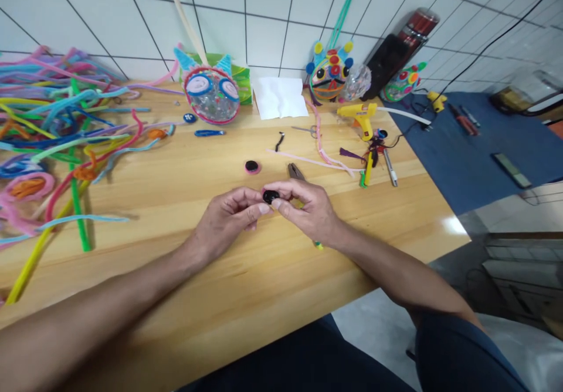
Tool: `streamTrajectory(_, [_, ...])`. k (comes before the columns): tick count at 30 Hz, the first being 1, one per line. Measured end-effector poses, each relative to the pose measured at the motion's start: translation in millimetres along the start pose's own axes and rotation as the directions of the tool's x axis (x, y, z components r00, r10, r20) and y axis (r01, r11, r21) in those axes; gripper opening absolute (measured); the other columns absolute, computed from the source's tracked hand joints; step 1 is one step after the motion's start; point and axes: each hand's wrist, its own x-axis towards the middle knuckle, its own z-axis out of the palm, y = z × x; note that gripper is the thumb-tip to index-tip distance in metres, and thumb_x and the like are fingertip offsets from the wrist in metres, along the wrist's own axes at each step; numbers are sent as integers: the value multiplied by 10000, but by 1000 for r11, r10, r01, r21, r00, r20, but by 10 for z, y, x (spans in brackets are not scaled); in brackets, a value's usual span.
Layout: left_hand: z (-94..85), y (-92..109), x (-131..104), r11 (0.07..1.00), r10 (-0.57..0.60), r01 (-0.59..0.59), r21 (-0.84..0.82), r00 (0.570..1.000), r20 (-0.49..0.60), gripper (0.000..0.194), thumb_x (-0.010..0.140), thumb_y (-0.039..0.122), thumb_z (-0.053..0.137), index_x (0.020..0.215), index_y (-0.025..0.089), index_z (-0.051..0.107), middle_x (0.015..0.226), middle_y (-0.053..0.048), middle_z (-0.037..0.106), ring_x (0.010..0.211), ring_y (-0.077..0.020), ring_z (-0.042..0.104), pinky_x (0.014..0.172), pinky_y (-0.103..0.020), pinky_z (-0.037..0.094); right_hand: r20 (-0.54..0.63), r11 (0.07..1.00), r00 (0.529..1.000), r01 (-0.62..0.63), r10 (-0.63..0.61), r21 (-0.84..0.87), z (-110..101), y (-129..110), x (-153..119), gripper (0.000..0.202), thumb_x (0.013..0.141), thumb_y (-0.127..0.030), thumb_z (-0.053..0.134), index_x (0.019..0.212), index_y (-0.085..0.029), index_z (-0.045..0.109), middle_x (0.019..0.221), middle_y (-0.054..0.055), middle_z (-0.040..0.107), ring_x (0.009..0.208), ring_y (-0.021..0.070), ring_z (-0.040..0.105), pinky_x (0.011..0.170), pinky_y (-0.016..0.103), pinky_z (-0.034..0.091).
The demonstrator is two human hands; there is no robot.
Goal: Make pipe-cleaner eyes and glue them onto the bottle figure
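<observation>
A small round black piece (271,196) with a bit of pink at its edge is pinched between both hands above the wooden table. My left hand (235,213) holds its left side with thumb and fingertips. On its right side, the thumb and forefinger of my right hand (305,204) press together. Just behind the hands lies a similar black disc with a pink rim (252,166). Pliers (296,172) stick out from behind my right hand, their handles mostly hidden beneath it.
Colourful pipe cleaners (79,139) pile up at the left. Decorated masks (212,94) lean on the tiled wall beside white paper (281,97). A yellow glue gun (361,119), scissors (308,130) and a pen (390,168) lie at the right.
</observation>
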Motion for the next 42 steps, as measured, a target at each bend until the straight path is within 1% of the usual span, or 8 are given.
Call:
streamTrajectory(8, [-12, 41, -30, 986, 53, -60, 155, 997, 49, 342, 937, 493, 782, 775, 193, 767, 579, 18, 639, 517, -95, 559, 525, -206, 505, 46, 1000, 999, 0, 0, -2, 0, 7, 6, 233, 961, -257, 657, 1154, -267, 788, 886, 2, 751, 775, 141, 675, 733, 298, 568])
streamTrajectory(16, [10, -27, -2, 992, 123, -123, 8, 992, 3, 363, 889, 420, 856, 1135, 210, 690, 863, -26, 794, 652, -118, 682, 549, -206, 537, 33, 999, 999, 37, -37, -9, 10, 6, 7, 258, 946, -197, 648, 1152, -262, 789, 919, 3, 775, 765, 134, 677, 747, 295, 567])
streamTrajectory(23, [-29, -93, 23, 989, 133, -130, 69, 990, -52, 248, 922, 420, 807, 1014, 205, 727, 809, -20, 772, 600, -105, 627, 542, -216, 527, 50, 999, 997, -50, 51, -21, -7, -27, 29, 238, 954, -333, 688, 1172, -272, 763, 913, -9, 773, 788, 147, 684, 765, 296, 559])
streamTrajectory(27, [-44, -93, 40, 987, 110, -99, 123, 990, -90, 221, 933, 414, 779, 945, 200, 723, 722, 13, 692, 570, -99, 567, 531, -214, 479, -180, 966, 972, -181, 147, -184, -378, -97, 169, 263, 983, -398, 654, 775, -244, 696, 701, -26, 685, 673, 151, 608, 675, 293, 475])
streamTrajectory(31, [-53, -71, 39, 964, 158, -127, 232, 980, -121, 199, 967, 389, 721, 918, 197, 747, 742, 3, 693, 611, -114, 552, 556, -227, 425, -437, 864, 885, -338, 158, -374, -1073, 136, 352, 430, 921, -493, 710, 605, -234, 577, 579, -29, 548, 603, 149, 498, 643, 308, 405])
streamTrajectory(36, [-117, -64, 68, 890, 278, -205, 408, 952, -129, 189, 981, 364, 697, 889, 217, 773, 786, -5, 712, 667, -143, 573, 619, -264, 433, -653, 525, 739, -627, 167, -575, -1795, 858, 509, 351, 812, -475, 769, 965, -161, 737, 1042, 138, 744, 985, 279, 653, 951, 440, 502])
streamTrajectory(39, [-145, -67, 93, 858, 319, -235, 457, 941, -115, 164, 989, 329, 686, 889, 225, 766, 754, 8, 693, 642, -142, 558, 606, -268, 426, -696, 403, 690, -705, 199, -584, -1957, 1206, 594, 569, 836, -544, 743, 1174, -87, 713, 1291, 269, 691, 1193, 360, 625, 1070, 532, 472])
streamTrajectory(42, [-133, -81, 97, 781, 426, -357, 513, 904, -19, 130, 1006, 274, 671, 910, 222, 741, 834, -11, 738, 763, -164, 644, 719, -293, 488, -675, 368, 689, -719, 264, -589, -1969, 1390, 697, 552, 854, -471, 754, 1248, -90, 690, 1379, 277, 658, 1280, 372, 598, 1122, 548, 443])
